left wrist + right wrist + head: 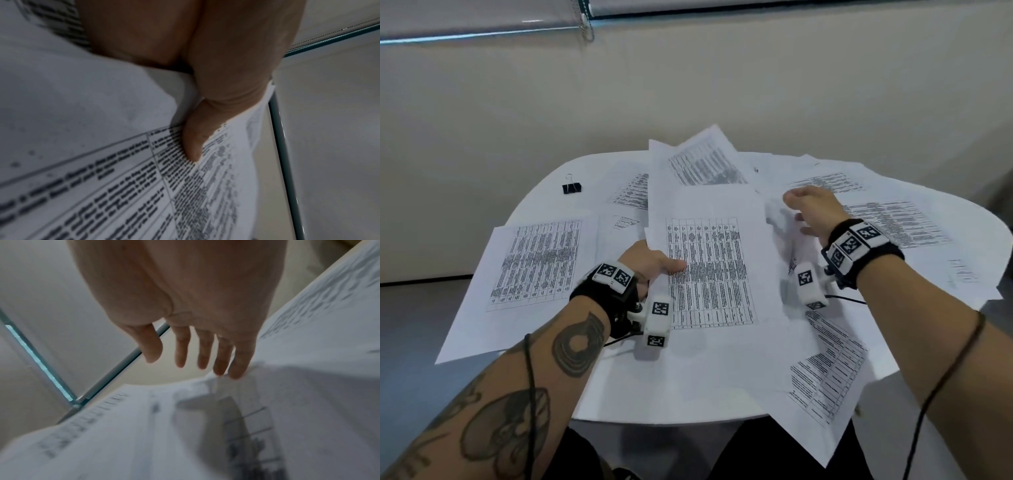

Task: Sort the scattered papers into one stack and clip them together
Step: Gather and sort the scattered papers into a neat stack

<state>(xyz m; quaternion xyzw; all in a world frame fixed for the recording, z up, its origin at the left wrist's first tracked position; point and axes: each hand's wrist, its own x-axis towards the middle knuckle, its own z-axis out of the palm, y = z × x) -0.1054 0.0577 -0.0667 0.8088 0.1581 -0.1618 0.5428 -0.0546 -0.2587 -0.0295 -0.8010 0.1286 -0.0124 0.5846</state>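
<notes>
1. The left hand [650, 262] pinches a small bundle of white printed paper sheets [709, 240] at its left edge. The thumb [193, 146] lies flat on the printed table of the top sheet, and the other fingers are hidden under the paper.
2. This held bundle stands lifted in front of the left hand, with the far ends of the sheets fanned apart above the round white table [544, 198].
3. The right hand [813, 212] is spread with straight, relaxed fingers [238, 368] and holds nothing. It hovers just to the right of the held bundle, over the loose sheets.
4. In the right wrist view the smallest fingertips are very near a raised paper edge; whether they touch it cannot be told, because the picture is blurred.
5. One white printed sheet with a dark table [530, 274] lies flat to the left of the left hand and hangs partly over the table edge.
6. More loose printed sheets [893, 222] lie beyond and to the right of the right hand, overlapping each other.
7. Another printed sheet [822, 380] lies below the right wrist, near the person, and reaches over the table edge.
8. A black binder clip with silver wire handles [571, 186] stands on the bare table surface, far beyond the left hand and a little to its left, apart from all papers.
</notes>
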